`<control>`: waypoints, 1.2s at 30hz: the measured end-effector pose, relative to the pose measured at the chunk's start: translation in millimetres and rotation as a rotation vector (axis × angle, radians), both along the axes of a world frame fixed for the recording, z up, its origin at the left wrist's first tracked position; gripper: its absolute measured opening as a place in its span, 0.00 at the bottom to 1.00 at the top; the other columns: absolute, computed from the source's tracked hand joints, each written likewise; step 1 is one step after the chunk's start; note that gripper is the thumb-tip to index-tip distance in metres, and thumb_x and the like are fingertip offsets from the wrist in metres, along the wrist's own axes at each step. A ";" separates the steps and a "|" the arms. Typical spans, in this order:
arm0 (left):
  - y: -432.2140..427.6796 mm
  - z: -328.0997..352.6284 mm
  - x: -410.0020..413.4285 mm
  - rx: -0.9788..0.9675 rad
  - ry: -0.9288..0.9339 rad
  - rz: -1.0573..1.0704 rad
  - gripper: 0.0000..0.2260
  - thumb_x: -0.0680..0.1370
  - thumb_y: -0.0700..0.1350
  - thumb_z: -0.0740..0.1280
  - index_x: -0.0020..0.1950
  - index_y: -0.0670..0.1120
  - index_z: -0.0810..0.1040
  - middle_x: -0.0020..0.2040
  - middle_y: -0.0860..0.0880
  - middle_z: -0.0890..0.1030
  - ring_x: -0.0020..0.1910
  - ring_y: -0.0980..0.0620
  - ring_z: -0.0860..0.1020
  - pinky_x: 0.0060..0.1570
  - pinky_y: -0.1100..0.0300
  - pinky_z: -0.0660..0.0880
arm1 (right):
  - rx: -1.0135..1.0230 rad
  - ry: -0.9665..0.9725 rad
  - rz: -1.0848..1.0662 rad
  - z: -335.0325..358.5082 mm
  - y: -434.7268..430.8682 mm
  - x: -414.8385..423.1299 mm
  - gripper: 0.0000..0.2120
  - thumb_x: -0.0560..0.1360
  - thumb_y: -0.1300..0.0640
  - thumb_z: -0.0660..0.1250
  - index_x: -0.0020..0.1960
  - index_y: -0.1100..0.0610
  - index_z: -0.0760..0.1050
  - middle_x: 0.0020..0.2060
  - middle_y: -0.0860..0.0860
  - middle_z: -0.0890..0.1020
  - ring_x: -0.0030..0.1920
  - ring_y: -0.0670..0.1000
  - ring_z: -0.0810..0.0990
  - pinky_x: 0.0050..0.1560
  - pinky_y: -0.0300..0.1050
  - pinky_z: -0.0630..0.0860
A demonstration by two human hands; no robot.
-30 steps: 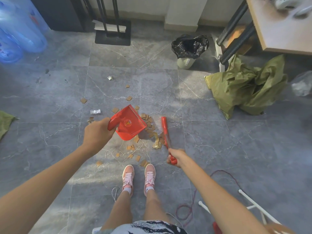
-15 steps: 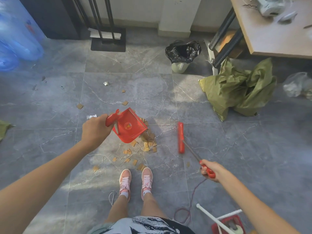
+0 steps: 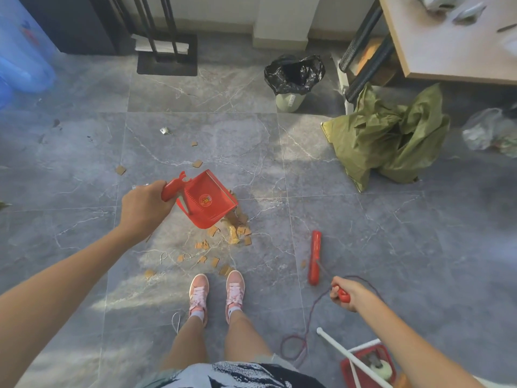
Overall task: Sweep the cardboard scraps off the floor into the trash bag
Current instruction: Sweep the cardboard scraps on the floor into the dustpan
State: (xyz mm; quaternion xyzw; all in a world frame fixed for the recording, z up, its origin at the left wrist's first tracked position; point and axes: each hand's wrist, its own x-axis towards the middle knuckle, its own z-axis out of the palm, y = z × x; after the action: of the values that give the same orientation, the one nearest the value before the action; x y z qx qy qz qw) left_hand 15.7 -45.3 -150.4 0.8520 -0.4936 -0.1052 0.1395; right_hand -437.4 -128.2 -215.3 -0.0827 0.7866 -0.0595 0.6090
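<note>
My left hand (image 3: 144, 209) grips the handle of a red dustpan (image 3: 208, 201), which is tilted with its lip down by a heap of brown cardboard scraps (image 3: 236, 231). More scraps lie scattered toward my pink shoes (image 3: 215, 292) and a few farther out on the grey tiles. My right hand (image 3: 348, 294) holds the red grip of a small broom whose red head (image 3: 314, 257) rests on the floor to the right of the heap. A small bin lined with a black trash bag (image 3: 293, 72) stands at the back, beyond the scraps.
A crumpled green sack (image 3: 389, 138) lies right of the bin beside a wooden table (image 3: 453, 51) with black legs. Blue water jugs (image 3: 19, 51) stand far left. A red cord (image 3: 305, 331), a white rod and a red crate (image 3: 369, 365) sit near my right leg.
My right hand has pulled the broom away from the scrap heap, right and back toward me. The dustpan stayed tilted at the heap in my left hand.
</note>
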 end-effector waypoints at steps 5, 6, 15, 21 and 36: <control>-0.5 1.3 1.5 0.000 0.009 0.069 0.19 0.77 0.54 0.66 0.33 0.42 0.71 0.25 0.45 0.74 0.24 0.43 0.72 0.26 0.59 0.65 | 0.022 -0.075 -0.010 0.6 12.0 22.8 0.15 0.76 0.72 0.54 0.33 0.60 0.61 0.12 0.51 0.64 0.10 0.43 0.62 0.14 0.28 0.62; 2.0 1.5 2.8 -0.001 0.010 0.077 0.19 0.77 0.54 0.66 0.33 0.42 0.70 0.25 0.46 0.73 0.25 0.43 0.72 0.26 0.59 0.65 | 0.025 -0.080 0.004 1.0 14.3 29.4 0.15 0.76 0.72 0.54 0.33 0.60 0.61 0.12 0.51 0.64 0.10 0.43 0.62 0.13 0.29 0.62; 37.0 4.5 35.5 0.021 0.047 0.199 0.16 0.76 0.52 0.66 0.35 0.41 0.73 0.28 0.46 0.73 0.29 0.42 0.71 0.31 0.57 0.65 | 0.040 -0.130 0.198 3.5 36.6 139.5 0.13 0.76 0.70 0.55 0.33 0.61 0.64 0.13 0.51 0.65 0.11 0.44 0.63 0.15 0.29 0.63; 73.1 3.4 78.2 0.002 0.098 0.237 0.16 0.75 0.52 0.67 0.34 0.42 0.72 0.29 0.45 0.74 0.30 0.40 0.74 0.30 0.56 0.66 | 0.057 -0.152 0.330 12.7 66.9 246.1 0.14 0.77 0.68 0.55 0.33 0.60 0.63 0.12 0.51 0.64 0.10 0.43 0.60 0.14 0.29 0.61; 121.6 15.0 159.6 0.003 0.243 0.468 0.17 0.75 0.54 0.64 0.30 0.50 0.64 0.31 0.48 0.72 0.33 0.44 0.70 0.36 0.55 0.66 | -0.066 -0.102 0.409 49.4 33.1 348.8 0.12 0.75 0.70 0.56 0.35 0.61 0.65 0.17 0.51 0.66 0.11 0.43 0.63 0.14 0.29 0.63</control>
State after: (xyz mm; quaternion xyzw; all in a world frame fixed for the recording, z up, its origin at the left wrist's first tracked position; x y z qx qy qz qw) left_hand 175.3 76.3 -135.4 0.9243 -0.2624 -0.1722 0.2173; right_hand -88.6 -95.2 -165.9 -0.2575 0.7192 0.0356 0.6444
